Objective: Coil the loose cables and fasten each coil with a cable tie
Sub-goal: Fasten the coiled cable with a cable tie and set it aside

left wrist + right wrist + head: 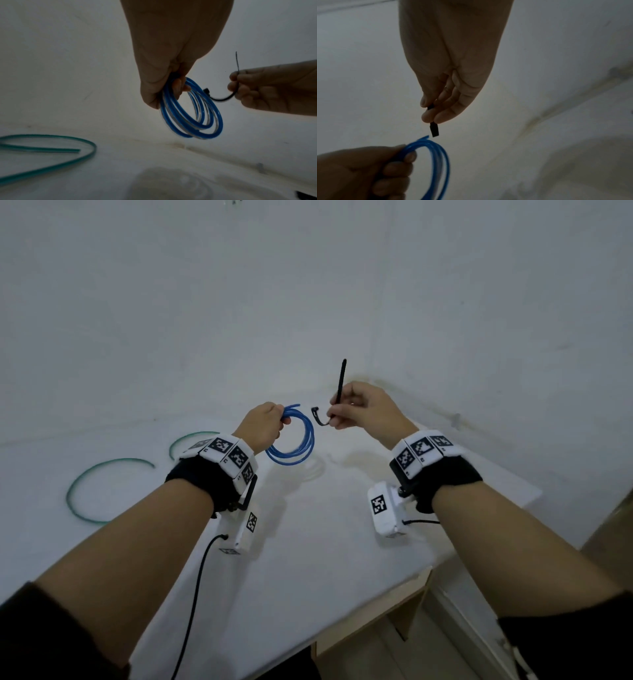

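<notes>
Around wrists (224, 455), unreadable square markers.

Blue cable coil (293, 440): glossy, translucent plastic tubing, smooth. Black cable tie (337, 395), just right of the coil: matt plastic strip, thin and flexible. Green cable (99, 491), left of the coil: glossy plastic, smooth. Table (325, 542) beneath the coil: white, matt, faintly stained. Wristbands (435, 470) nearer than the coil: black cloth with white hard plastic blocks bearing printed markers.
</notes>
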